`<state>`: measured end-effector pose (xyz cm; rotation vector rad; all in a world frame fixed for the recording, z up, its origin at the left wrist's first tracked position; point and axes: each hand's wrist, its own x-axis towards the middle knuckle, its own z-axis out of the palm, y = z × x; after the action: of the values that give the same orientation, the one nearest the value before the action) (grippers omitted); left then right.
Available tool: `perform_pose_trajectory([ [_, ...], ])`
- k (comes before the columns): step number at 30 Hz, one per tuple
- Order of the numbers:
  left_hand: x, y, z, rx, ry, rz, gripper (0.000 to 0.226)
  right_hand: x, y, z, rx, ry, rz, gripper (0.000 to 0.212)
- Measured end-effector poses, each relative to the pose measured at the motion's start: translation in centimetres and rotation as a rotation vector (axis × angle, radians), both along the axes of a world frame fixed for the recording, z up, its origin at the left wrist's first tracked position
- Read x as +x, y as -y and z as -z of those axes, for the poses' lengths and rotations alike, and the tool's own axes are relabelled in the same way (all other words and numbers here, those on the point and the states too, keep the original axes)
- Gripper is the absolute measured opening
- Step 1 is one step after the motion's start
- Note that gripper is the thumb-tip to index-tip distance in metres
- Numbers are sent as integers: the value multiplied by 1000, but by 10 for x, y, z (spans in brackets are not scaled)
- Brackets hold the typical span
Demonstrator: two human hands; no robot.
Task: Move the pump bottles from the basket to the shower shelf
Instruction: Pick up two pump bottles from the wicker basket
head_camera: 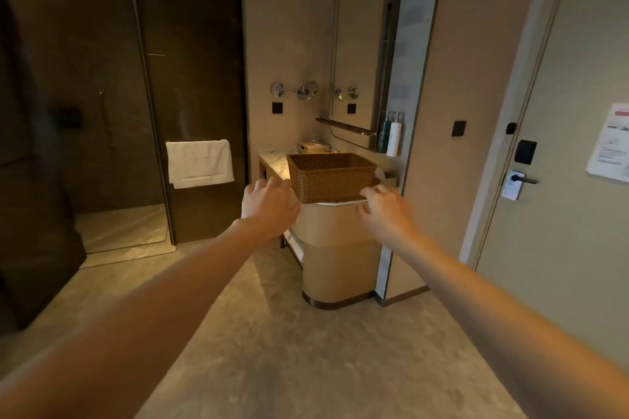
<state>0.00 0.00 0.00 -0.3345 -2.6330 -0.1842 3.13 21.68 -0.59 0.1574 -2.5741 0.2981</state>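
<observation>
Reaching forward with left hand (269, 202) and right hand (384, 211), both empty, fingers loosely spread, nearing the lower corners of the woven wicker basket (332, 177). Sitting rectangular on the rounded beige vanity (337, 248), contents hidden behind the weave. Hanging beside the mirror (364, 41): two pump bottles (389, 134), dark and white. Draping over dark shower glass (190, 78): white towel (199, 163).
</observation>
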Motion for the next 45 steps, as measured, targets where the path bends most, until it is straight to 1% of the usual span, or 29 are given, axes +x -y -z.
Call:
perform_pose_trajectory([
  [2,-18,5,8,13,23,-16,48,-19,7,10,-3,16,1,31],
  [6,-79,20,32,-8,89,-25,52,-78,23,30,7,98,4,33],
  [10,-164,37,38,1,102,-26,52,-162,39,39,24,104,12,32],
  [15,-278,56,40,-23,107,2,49,-276,55,31,-8,79,42,36],
  [19,-351,53,63,-35,209,-1,49,-350,55,51,12,121,41,36],
  [23,-432,45,83,-39,233,26,50,-424,44,80,31,169,68,34],
  [26,-502,36,85,-43,219,23,50,-492,29,87,37,207,76,32],
  [31,-608,19,81,-59,214,14,49,-602,-5,79,-15,216,50,34],
  [33,-656,12,70,-64,173,2,49,-650,-18,73,-1,181,53,32],
  [35,-699,5,59,-55,144,4,49,-692,-26,71,-17,171,56,34],
  [37,-743,-3,64,-61,166,20,50,-735,-30,82,-29,217,64,37],
  [40,-790,-12,83,-75,187,67,52,-778,-34,101,-32,285,75,38],
  [43,-849,-23,92,-79,221,136,50,-820,-45,107,-49,316,139,39],
  [45,-890,-32,97,-126,221,192,51,-844,-54,113,-77,320,202,39],
])
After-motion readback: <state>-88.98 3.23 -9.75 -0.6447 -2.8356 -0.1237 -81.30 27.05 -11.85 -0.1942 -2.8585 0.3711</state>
